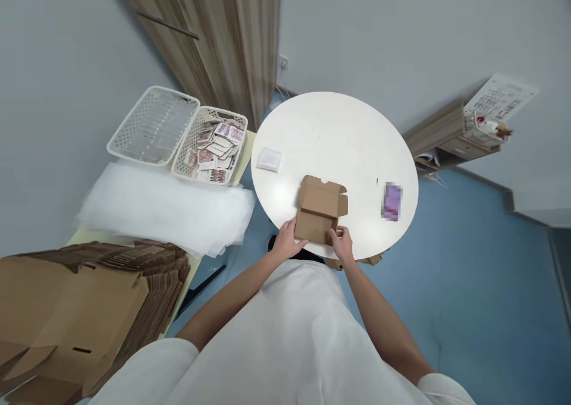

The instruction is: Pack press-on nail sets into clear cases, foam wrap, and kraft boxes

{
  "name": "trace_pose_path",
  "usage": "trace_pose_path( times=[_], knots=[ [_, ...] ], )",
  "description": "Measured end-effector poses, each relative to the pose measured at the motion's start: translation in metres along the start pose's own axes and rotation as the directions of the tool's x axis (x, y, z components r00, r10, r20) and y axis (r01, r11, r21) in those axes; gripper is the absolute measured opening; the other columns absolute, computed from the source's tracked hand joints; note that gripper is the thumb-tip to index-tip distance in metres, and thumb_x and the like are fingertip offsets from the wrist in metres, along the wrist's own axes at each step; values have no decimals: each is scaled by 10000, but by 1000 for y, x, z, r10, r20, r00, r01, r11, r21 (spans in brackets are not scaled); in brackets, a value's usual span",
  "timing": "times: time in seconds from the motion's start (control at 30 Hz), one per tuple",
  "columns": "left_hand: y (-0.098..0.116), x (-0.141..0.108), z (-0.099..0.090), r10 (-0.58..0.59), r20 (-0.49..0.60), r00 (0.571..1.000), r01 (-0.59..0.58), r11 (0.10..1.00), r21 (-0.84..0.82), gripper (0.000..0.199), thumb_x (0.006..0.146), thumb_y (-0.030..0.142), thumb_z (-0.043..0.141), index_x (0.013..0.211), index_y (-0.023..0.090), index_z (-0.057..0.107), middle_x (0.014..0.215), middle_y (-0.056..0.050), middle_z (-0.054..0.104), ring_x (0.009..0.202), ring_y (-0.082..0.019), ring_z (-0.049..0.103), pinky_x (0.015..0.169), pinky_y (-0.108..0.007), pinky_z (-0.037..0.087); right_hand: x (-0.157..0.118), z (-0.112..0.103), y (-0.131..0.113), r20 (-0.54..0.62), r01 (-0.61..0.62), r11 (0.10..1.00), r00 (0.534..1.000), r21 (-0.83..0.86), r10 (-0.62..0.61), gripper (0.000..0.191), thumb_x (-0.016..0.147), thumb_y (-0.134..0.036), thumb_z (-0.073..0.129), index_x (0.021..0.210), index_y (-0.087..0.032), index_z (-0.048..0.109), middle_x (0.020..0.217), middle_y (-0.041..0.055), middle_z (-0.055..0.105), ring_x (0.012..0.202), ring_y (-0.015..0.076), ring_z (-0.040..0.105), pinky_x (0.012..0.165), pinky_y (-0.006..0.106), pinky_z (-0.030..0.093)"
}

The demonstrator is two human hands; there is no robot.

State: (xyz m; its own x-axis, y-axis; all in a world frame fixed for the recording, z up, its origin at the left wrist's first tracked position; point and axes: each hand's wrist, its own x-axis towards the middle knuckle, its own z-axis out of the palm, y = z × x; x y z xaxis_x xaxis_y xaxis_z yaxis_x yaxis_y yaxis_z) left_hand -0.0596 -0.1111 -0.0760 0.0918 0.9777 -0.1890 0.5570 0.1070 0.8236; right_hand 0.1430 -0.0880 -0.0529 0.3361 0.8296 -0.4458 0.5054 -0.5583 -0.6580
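Observation:
A small brown cardboard box [314, 226] lies at the near edge of the round white table [334, 131], its flapped lid raised and tilted away from me. My left hand [288, 240] grips the box's left near corner, thumb along the front edge. On the right side wall, my right hand [341, 242] is closed with the thumb inside and the fingers outside. The inside of the box looks bare. To the left on the tabletop rests a flat white wrapped packet [269, 160].
A pixelated purple item [392, 201] lies at the table's right. Left of the table are a white basket of printed packets [218, 149], another basket with clear plastic [154, 125], white foam sheets [165, 203] and stacked flat cartons [75, 304]. A low shelf [450, 134] stands at right.

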Motion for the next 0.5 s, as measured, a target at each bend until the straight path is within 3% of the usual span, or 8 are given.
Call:
trace_pose_path(
  times=[0.33,0.5],
  knots=[
    [39,51,12,-138,74,988,137,990,17,766,684,411,601,1327,165,265,1101,-107,449,1015,-221,486,867,-363,415,21,-22,15,26,-33,923,999,382,25,507,730,-494,487,1138,-194,469,999,61,545,867,178,523,745,312,445],
    [58,79,21,-178,58,982,178,984,4,734,706,400,590,1326,174,267,1202,-126,428,1110,-231,439,838,-345,433,47,-29,16,-21,67,892,998,448,-64,513,750,-464,481,1185,-191,462,1108,92,495,943,188,505,808,346,445]
  ],
)
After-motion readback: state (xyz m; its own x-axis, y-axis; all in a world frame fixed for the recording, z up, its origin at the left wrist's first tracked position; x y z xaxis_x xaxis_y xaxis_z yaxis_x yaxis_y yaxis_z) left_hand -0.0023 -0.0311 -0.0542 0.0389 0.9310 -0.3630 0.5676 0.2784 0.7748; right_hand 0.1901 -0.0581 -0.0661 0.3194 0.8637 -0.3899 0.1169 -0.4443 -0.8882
